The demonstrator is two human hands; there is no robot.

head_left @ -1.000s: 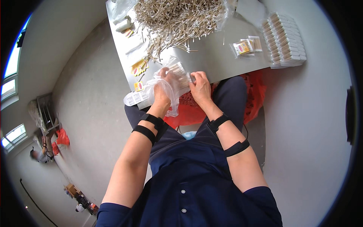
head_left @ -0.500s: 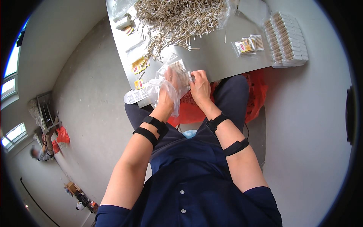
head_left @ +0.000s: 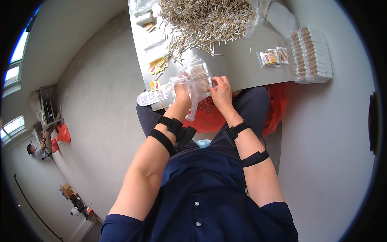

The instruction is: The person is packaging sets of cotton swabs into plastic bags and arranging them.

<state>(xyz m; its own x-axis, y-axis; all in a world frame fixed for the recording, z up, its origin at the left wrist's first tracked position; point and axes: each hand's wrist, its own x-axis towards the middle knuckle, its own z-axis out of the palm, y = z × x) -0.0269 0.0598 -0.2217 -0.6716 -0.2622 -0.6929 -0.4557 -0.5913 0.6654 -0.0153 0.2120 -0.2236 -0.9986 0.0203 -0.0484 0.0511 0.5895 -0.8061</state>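
Near the table's front edge, a row of cotton swabs [head_left: 198, 76] lies side by side in a clear plastic bag [head_left: 192, 97]. My left hand [head_left: 182, 89] reaches into the loose, crumpled end of this bag, its fingers hidden behind plastic and swabs. At the right side of the row, my right hand [head_left: 221, 92] is closed, thumb and fingertips pinching the bag's edge. Left of my left hand are a yellow label card [head_left: 155, 85] and a white printed strip [head_left: 152, 97]. More yellow cards [head_left: 157, 66] lie just beyond.
A big heap of loose swabs [head_left: 205, 20] covers the far part of the table [head_left: 242, 72]. Filled swab packs [head_left: 276, 56] lie to the right, beside a stacked block of packs [head_left: 312, 54]. A red bag [head_left: 276, 101] hangs below the table edge. Another person [head_left: 40, 150] sits far left.
The view has shifted a little. My left hand has slid further under the row of swabs, so its fingers no longer show. My right hand stays at the row's right edge.
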